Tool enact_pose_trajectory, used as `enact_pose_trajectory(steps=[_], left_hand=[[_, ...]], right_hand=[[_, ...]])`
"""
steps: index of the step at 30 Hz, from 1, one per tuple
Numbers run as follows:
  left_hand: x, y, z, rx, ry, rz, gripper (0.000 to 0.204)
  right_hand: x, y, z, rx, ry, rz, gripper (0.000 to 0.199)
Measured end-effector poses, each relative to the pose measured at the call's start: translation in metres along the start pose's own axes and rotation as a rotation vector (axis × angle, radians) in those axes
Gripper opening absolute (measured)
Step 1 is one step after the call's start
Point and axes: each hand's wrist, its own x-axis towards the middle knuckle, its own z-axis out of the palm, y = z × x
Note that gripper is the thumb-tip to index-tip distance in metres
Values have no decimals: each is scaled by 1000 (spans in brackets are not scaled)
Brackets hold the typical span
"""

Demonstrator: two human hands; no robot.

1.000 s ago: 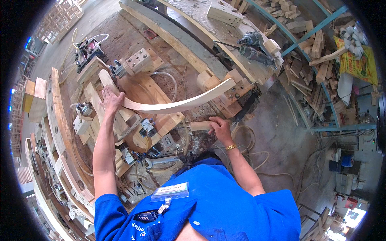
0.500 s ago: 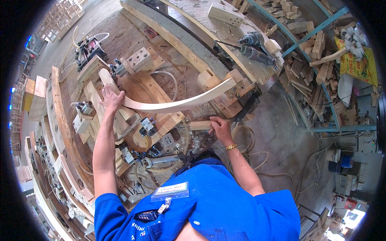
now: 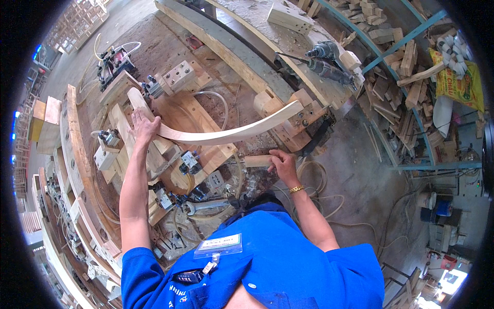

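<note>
A long, pale curved wooden piece [image 3: 226, 135] spans the wooden jig [image 3: 218, 164] and a wooden block stand on the right. Near its left end, my left hand [image 3: 145, 127] straddles the piece, fingers over the top and thumb on the near side. My right hand [image 3: 283, 166], a gold bracelet at its wrist, is closed around the right end of a short wooden bar [image 3: 256, 161] below the curve. The undersides of my right fingers are hidden. Small pneumatic clamps [image 3: 189, 161] are fixed around the jig.
A wrench [image 3: 206, 206] lies near my body. Power tools [image 3: 329, 64] rest on the workbench [image 3: 247, 20] beyond the curve. Clear hoses [image 3: 321, 180] coil on the floor at right. Wood offcuts [image 3: 409, 56] fill a blue metal rack. More curved wooden parts [image 3: 90, 170] stand at left.
</note>
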Motion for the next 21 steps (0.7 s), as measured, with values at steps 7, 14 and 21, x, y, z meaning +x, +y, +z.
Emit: enact_pose_trajectory(steps=[7,14,21], left_hand=[[-2,0,0,3,4,-4,96],[-1,2,-1,26,-30,-32,95],[-2,2,-2,1,-14,-11,95]], right_hand=[[-1,0,-1,-2,20,49,33],[0,2,0,36,1,8,32],[1,4,-1,-3,-9,-6,32]])
